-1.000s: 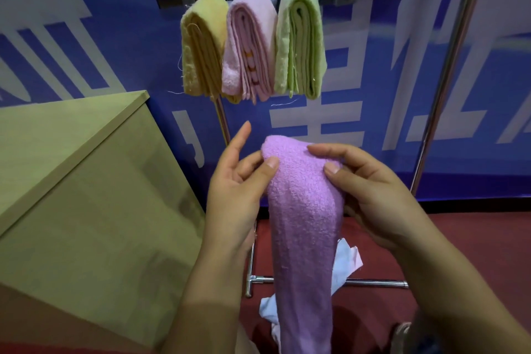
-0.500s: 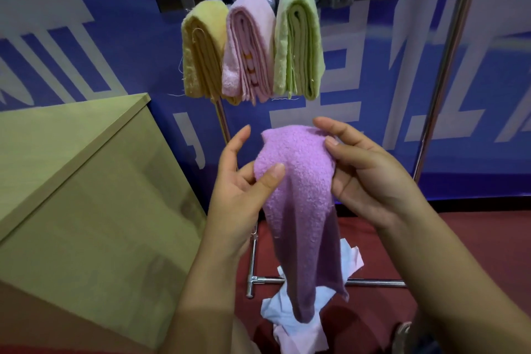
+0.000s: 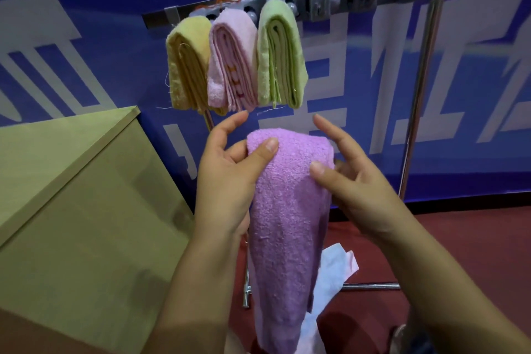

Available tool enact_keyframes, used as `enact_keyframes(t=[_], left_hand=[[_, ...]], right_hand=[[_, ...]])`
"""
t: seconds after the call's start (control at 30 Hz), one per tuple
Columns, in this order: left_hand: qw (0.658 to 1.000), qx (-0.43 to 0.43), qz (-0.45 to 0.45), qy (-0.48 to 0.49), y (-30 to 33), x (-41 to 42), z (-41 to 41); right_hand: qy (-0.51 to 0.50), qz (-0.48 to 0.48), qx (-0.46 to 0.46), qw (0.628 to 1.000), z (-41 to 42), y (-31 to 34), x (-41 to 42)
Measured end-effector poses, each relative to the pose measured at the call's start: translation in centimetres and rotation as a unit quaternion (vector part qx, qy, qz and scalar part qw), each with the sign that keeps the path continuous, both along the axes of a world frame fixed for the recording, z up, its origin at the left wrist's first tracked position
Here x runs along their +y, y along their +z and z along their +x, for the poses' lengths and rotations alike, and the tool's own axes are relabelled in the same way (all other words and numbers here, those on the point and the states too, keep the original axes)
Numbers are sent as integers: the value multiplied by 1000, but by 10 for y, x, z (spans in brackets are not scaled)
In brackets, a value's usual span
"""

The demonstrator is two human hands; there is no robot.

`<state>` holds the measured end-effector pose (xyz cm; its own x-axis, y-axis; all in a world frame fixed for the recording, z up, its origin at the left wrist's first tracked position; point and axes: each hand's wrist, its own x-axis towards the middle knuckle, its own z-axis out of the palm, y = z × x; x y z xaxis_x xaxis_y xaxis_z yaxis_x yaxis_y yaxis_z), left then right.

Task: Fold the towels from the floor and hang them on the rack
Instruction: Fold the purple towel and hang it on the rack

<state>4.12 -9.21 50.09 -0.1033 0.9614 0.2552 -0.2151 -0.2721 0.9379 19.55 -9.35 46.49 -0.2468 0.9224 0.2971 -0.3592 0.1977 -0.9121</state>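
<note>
Both hands hold 1 folded purple towel (image 3: 290,210) below the rack (image 3: 359,0). Left hand (image 3: 227,181) pinches the towel's upper left corner, thumb on the near face, other fingers behind, index finger extended upward. Right hand (image 3: 353,181) grips the upper right edge: thumb pressed on the near face, index finger raised clear of the cloth, remaining fingers curled behind. Towel hangs lengthwise, narrowing toward the bottom of the view, below and in front of the rack bar.

On the rack, at its left end, 3 folded towels hang side by side and touching: yellow towel (image 3: 186,66), pink towel (image 3: 232,60), green towel (image 3: 281,54). Grey hooks right of these carry nothing. Rack upright (image 3: 419,89) runs down on the right. Below the rack, on the red floor (image 3: 459,253), white cloth (image 3: 330,276) lies partly behind the purple towel. Left of the rack stands a wooden cabinet (image 3: 80,210). Behind the rack is a blue wall (image 3: 86,8) with white markings.
</note>
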Motion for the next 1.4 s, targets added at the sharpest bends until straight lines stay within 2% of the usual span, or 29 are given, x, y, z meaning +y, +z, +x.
enact_keyframes(t=[0.13, 0.27, 0.33, 0.43, 0.53, 0.63, 0.87, 1.1, 1.23, 1.4], left_hand=[[1000, 30, -1, -7, 2, 2, -5], [999, 33, 7, -3, 8, 3, -16], [1000, 8, 8, -25, 11, 5, -22], [998, -22, -3, -53, 11, 7, -27], [998, -17, -9, -61, 10, 6, -30], [997, 3, -15, -73, 10, 5, -32], [992, 44, -74, -87, -7, -2, -30], [996, -40, -44, -61, -8, -1, -16], [997, -58, -34, -41, -7, 2, -10], [997, -71, -28, -21, -8, 5, -7]], right_hand=[[-46, 32, 12, 998, -1, 6, 0], [17, 11, 28, 999, -4, 13, 3], [40, -8, 51, 998, -7, 14, 5], [51, -9, 62, 997, -11, 14, 8], [48, -30, 74, 996, -14, 14, 10], [19, -51, 81, 995, -17, 15, 10], [-73, -23, 40, 996, -22, 15, 7], [-158, -1, 4, 987, -17, 11, 5], [-168, 19, 14, 986, -8, 10, 2], [-169, -28, -4, 985, -4, 5, 5]])
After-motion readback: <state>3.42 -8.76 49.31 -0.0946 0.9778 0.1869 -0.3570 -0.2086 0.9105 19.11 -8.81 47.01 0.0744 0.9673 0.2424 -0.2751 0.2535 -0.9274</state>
